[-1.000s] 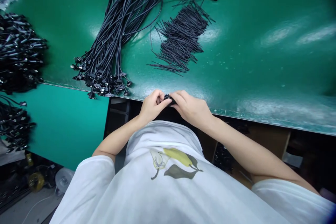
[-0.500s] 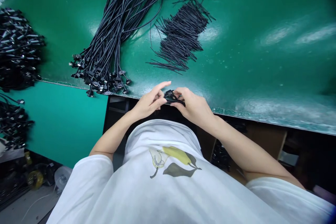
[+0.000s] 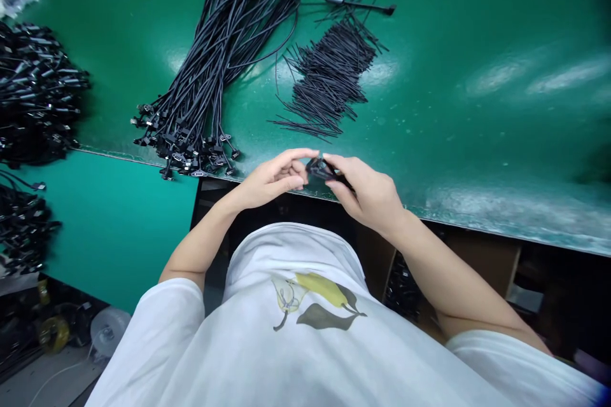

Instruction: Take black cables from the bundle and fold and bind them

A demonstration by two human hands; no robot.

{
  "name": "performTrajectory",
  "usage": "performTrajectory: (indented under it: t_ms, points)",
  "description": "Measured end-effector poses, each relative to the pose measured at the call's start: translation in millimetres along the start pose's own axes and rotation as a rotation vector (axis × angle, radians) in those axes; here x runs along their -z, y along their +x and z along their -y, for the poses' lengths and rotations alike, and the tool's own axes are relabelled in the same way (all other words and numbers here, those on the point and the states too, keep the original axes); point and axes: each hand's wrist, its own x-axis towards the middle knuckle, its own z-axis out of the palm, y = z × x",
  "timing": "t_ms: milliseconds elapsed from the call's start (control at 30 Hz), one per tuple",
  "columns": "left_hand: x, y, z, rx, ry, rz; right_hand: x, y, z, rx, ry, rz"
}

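Just over the table's front edge, a black cable (image 3: 321, 169) is bunched up small; it looks slightly blurred. My right hand (image 3: 367, 194) grips it between thumb and fingers from the right. On the other side, my left hand (image 3: 274, 179) has its index finger stretched along the top of the cable and its thumb apart below. The left hand's other fingers are half curled, close to the cable's left end; whether they touch it I cannot tell. Beyond the hands lies a heap of thin black ties (image 3: 329, 79).
A large bundle of black cables (image 3: 224, 44) with connectors spreads over the green table (image 3: 477, 121) at the left. Further left are another cable pile (image 3: 41, 92) and a lower green surface (image 3: 128, 216) with more cables (image 3: 23, 229). A clear spool (image 3: 109, 331) sits at lower left.
Both hands have shifted slightly right with the cable. The left thumb has come away from the cable, while the right hand keeps its grip. The whole view has tilted a little.
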Motion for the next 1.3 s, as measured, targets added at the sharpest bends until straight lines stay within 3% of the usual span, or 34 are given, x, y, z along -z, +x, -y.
performTrajectory:
  t_ms: [67,200,300,367,500,600,733,833,967,1067,1233,1300]
  points:
    - [-3,2,-1,-0.048,0.034,-0.06,-4,2,2,-0.002,-0.004,-0.002]
    - [-10,8,-4,-0.085,0.267,-0.314,-14,3,5,-0.082,0.131,0.06]
    - [-17,13,-7,0.012,0.178,-0.41,-19,5,7,-0.206,0.212,0.124]
    - [-23,16,-8,0.089,0.038,-0.452,-21,8,7,-0.268,0.149,0.195]
    - [-30,23,-12,0.186,-0.221,-0.379,-19,11,5,-0.417,0.057,0.391]
    - [-28,27,-11,0.159,-0.283,-0.226,-11,13,4,-0.462,0.223,0.451]
    - [-17,27,-7,0.055,-0.065,-0.072,5,14,1,-0.438,0.49,0.485]
    - [-9,26,-8,-0.007,0.141,0.008,13,14,-5,-0.409,0.552,0.524]
    - [-6,30,-11,-0.1,0.313,-0.048,10,12,-12,-0.331,0.412,0.483]
    - [-10,34,-9,-0.14,0.325,-0.091,3,10,-13,-0.378,0.252,0.432]
    - [-27,39,1,-0.111,0.287,-0.341,2,8,-8,-0.371,-0.047,0.346]
    - [-31,40,3,-0.086,0.271,-0.368,5,6,-9,-0.338,-0.097,0.294]
